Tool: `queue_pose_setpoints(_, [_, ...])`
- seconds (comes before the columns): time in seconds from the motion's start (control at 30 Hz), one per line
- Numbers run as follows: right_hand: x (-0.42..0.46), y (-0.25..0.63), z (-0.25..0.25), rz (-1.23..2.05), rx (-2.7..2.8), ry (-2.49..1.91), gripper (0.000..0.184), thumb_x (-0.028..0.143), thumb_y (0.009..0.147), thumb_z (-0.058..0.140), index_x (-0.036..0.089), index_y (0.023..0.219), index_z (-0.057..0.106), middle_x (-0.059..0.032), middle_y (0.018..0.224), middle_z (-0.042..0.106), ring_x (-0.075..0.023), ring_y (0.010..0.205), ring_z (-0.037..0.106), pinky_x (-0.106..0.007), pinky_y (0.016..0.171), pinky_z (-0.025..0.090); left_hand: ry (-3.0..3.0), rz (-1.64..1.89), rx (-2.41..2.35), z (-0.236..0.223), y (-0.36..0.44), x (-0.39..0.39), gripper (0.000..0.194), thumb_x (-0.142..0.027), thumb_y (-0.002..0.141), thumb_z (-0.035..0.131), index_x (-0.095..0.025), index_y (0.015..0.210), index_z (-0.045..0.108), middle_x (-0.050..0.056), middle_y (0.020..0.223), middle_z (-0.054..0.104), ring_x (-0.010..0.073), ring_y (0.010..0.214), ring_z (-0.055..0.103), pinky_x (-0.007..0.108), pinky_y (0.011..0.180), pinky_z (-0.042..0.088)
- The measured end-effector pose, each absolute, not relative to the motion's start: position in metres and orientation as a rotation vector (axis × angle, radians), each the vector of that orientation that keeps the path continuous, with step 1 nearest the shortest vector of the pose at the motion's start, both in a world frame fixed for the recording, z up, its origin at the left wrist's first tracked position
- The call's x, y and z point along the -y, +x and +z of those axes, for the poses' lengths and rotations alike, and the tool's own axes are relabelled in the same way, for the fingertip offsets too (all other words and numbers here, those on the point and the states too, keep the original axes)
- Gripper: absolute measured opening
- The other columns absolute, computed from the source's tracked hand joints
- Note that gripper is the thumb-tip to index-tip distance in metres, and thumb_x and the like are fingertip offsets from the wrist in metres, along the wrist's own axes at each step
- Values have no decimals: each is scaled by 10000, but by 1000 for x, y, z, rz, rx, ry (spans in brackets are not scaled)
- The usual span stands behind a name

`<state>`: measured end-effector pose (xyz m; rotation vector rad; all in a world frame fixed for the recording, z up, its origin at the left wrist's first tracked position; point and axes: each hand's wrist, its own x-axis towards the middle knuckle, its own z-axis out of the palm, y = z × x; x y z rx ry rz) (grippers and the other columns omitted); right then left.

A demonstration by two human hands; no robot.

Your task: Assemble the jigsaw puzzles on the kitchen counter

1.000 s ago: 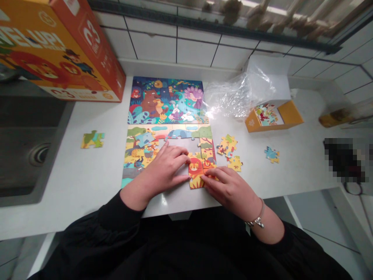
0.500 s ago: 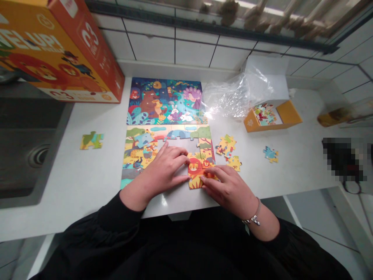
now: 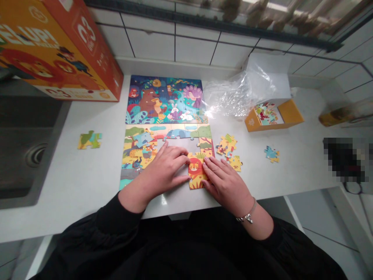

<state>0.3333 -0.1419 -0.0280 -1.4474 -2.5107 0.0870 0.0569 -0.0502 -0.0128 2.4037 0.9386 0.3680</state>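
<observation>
Two jigsaw puzzles lie on the white counter (image 3: 72, 194). The upper one is a finished-looking jungle scene (image 3: 164, 101). Below it is a savanna puzzle (image 3: 140, 149) with a gap in its middle. My left hand (image 3: 164, 173) rests flat on the savanna pieces, fingertips at the gap and thumb reaching the lion piece (image 3: 194, 173). My right hand (image 3: 224, 182) lies against that piece's right side, fingers spread over the neighbouring pieces. Neither hand grips anything. Several loose pieces (image 3: 226, 145) lie to the right, and another (image 3: 89, 140) lies to the left.
A large orange puzzle box (image 3: 58, 50) stands at the back left, beside a steel sink (image 3: 26, 155). A crumpled plastic bag (image 3: 233, 97) and a small yellow tray of pieces (image 3: 269, 115) sit at the back right. A pixelated dark object (image 3: 344, 159) lies far right.
My right hand has turned and slid up along the lion piece, its fingers now pointing up and left and covering the pieces beside it. The left hand stays put. The view has shifted slightly.
</observation>
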Motion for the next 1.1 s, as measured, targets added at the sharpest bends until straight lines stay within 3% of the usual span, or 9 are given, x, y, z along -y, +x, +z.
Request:
queue_pose_setpoints(0.2, [138, 319, -34, 144, 2562, -1575, 675, 381, 1133, 564, 119, 1744, 450, -196, 1790, 436, -358, 1666, 443, -610, 1355, 387, 2394, 362, -946, -14, 56, 51, 331, -438, 1012, 770, -243, 1276, 728, 150, 1456, 695, 348, 1402, 638, 771, 1349, 254])
queue_pose_setpoints(0.4, [119, 301, -39, 170, 2553, -1644, 869, 562, 1138, 517, 97, 1818, 239, -227, 1862, 246, -394, 1750, 232, -681, 1404, 187, 2404, 372, -945, -14, 56, 50, 328, -477, 1027, 747, -234, 1247, 733, 161, 1444, 697, 360, 1398, 639, 774, 1342, 271])
queue_pose_setpoints(0.6, [111, 300, -39, 211, 2579, -1679, 829, 527, 1152, 464, 113, 1825, 213, -193, 1878, 213, -372, 1760, 200, -698, 1402, 141, 2403, 374, -925, -12, 56, 52, 311, -435, 1041, 710, -229, 1273, 736, 162, 1464, 694, 359, 1413, 635, 761, 1362, 250])
queue_pose_setpoints(0.73, [112, 300, -39, 206, 2557, -1683, 828, 534, 1149, 462, 121, 1824, 219, -187, 1880, 210, -368, 1756, 219, -694, 1403, 137, 2455, 442, -1001, -13, 52, 51, 283, -400, 1050, 684, -230, 1272, 726, 168, 1531, 660, 369, 1478, 590, 691, 1349, 342])
queue_pose_setpoints(0.83, [112, 300, -40, 203, 2539, -1671, 835, 525, 1143, 474, 131, 1829, 204, -184, 1875, 238, -363, 1752, 235, -688, 1405, 139, 2469, 576, -1332, -13, 38, 46, 290, -328, 1077, 613, -206, 1328, 688, 194, 1585, 614, 386, 1524, 538, 649, 1325, 391])
queue_pose_setpoints(0.97, [112, 301, -39, 220, 2524, -1663, 831, 527, 1138, 484, 125, 1821, 236, -182, 1870, 261, -370, 1746, 253, -697, 1398, 168, 2328, 680, -1803, -16, 8, 37, 349, -302, 1055, 601, -192, 1384, 635, 212, 1480, 655, 413, 1441, 579, 656, 1256, 445])
queue_pose_setpoints(1.1, [112, 301, -38, 234, 2501, -1653, 813, 509, 1139, 483, 130, 1819, 250, -184, 1862, 290, -366, 1740, 275, -686, 1399, 183, 2218, 584, -1938, -18, -9, 33, 325, -372, 1043, 626, -224, 1331, 651, 179, 1363, 705, 412, 1305, 635, 644, 1156, 509])
